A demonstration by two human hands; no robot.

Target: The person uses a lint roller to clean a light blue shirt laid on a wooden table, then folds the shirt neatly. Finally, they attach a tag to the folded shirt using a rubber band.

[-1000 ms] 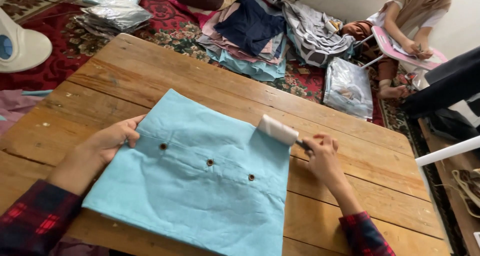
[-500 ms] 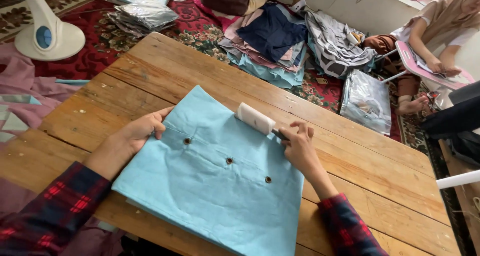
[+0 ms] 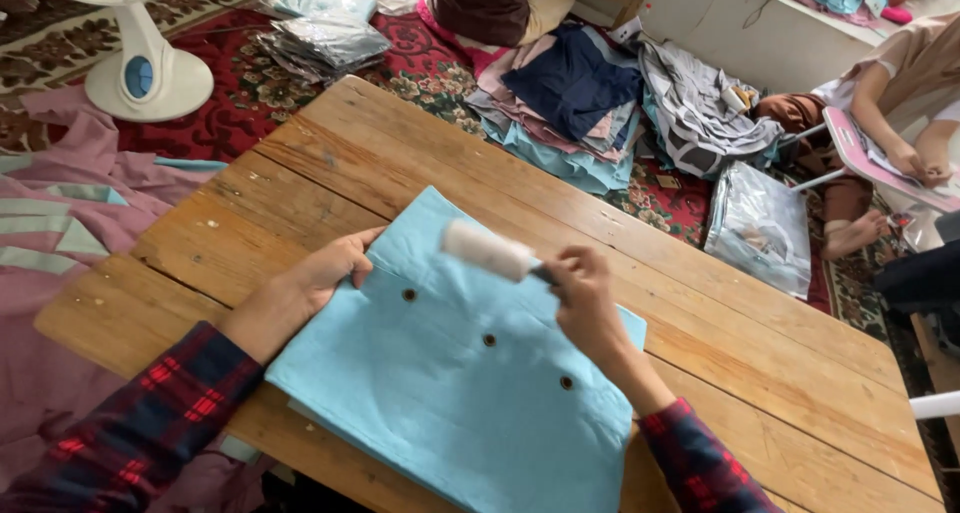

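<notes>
A folded light-blue garment (image 3: 470,383) with three dark buttons lies flat on a wooden table (image 3: 700,313). My left hand (image 3: 325,273) presses on its left edge, fingers apart. My right hand (image 3: 585,298) grips the handle of a white lint roller (image 3: 487,250), whose roll is over the upper part of the garment, near its top edge. Both sleeves are red-and-dark plaid.
A white fan (image 3: 140,58) stands on the red carpet at far left. Piles of folded clothes (image 3: 580,103) and bagged garments (image 3: 760,228) lie beyond the table. Another person (image 3: 890,93) sits at the right with a pink board. Pink cloth (image 3: 70,203) lies at left.
The lint roller has moved left and inward across the garment's top part. My view has swung left, showing more of the fan and pink cloth. My left hand stays on the cloth's edge.
</notes>
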